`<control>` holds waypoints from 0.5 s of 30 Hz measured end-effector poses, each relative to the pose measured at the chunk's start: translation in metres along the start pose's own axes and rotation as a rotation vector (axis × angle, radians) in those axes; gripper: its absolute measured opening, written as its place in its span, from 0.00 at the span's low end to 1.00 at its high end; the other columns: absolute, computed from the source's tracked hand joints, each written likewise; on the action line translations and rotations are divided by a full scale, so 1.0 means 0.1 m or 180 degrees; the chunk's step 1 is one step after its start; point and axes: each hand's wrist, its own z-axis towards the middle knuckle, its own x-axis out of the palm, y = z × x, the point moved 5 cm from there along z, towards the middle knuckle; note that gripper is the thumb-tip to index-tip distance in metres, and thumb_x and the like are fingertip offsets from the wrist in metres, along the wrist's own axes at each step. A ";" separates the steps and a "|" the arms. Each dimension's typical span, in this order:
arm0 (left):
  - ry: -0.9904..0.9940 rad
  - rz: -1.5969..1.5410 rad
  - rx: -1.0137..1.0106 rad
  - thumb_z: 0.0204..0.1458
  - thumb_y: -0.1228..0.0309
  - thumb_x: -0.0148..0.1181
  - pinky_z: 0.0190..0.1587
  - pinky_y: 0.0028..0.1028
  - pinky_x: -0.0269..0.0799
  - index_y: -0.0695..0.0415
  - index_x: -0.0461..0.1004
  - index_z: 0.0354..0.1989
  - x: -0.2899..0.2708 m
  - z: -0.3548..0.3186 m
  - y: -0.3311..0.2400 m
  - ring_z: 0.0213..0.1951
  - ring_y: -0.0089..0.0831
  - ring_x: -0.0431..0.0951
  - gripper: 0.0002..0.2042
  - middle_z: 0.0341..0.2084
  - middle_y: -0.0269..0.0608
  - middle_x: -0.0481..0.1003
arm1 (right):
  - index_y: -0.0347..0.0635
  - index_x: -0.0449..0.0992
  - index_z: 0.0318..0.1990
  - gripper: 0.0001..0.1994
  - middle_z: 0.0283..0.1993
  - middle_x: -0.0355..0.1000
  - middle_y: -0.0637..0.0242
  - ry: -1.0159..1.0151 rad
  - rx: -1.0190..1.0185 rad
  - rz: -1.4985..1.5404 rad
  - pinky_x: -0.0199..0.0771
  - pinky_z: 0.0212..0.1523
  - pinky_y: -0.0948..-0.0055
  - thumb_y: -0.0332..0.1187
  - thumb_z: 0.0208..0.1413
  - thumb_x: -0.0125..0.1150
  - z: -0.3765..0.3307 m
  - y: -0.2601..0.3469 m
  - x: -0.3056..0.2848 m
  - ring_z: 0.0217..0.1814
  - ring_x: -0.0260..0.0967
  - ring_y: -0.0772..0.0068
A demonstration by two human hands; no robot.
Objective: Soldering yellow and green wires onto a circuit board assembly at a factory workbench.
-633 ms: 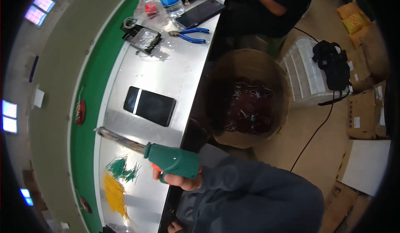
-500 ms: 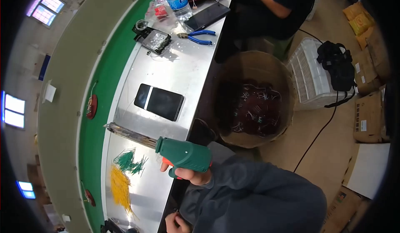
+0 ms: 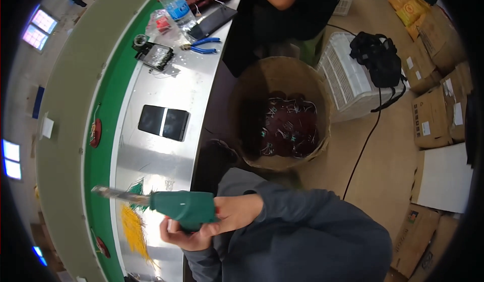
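By the right hand [image 3: 237,215] the rear of a green tool [image 3: 181,206] is held; beneath it the left hand [image 3: 187,237] is placed, fingers bent, though whether a grip is made cannot be told. The tabletop's [image 3: 166,156] near edge is crossed by the tool's body, the green strip [image 3: 96,166] by its metal nose. Green wires [image 3: 136,187] are partly covered; yellow wires [image 3: 133,229] are bunched beside them. Bare metal is left between tool and black phone [image 3: 175,124]. Beyond, blue pliers [image 3: 204,50] are seen.
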 end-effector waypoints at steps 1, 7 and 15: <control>-0.0181 0.0569 -0.0132 0.41 0.72 0.71 0.47 0.31 0.72 0.58 0.48 0.63 -0.05 0.01 0.06 0.46 0.38 0.74 0.43 0.49 0.51 0.68 | 0.36 0.64 0.59 0.28 0.53 0.69 0.48 0.0474 0.0418 -0.1100 0.65 0.57 0.66 0.51 0.63 0.51 -0.04 -0.12 -0.09 0.56 0.67 0.50; -0.1086 0.1048 -0.0395 0.48 0.78 0.62 0.42 0.27 0.69 0.67 0.63 0.56 -0.33 0.10 0.33 0.35 0.28 0.71 0.25 0.33 0.43 0.71 | 0.38 0.62 0.64 0.25 0.61 0.67 0.53 0.0480 0.1947 0.0566 0.63 0.62 0.65 0.42 0.65 0.51 -1.07 -0.95 -1.53 0.62 0.65 0.61; 0.0133 0.2701 0.0417 0.58 0.70 0.55 0.19 0.27 0.67 0.62 0.72 0.32 -0.18 0.19 0.39 0.19 0.31 0.71 0.08 0.23 0.41 0.70 | 0.55 0.31 0.73 0.60 0.74 0.15 0.41 -0.1318 0.4821 -0.1159 0.25 0.71 0.41 0.81 0.39 0.45 -2.69 -2.90 -3.23 0.75 0.08 0.36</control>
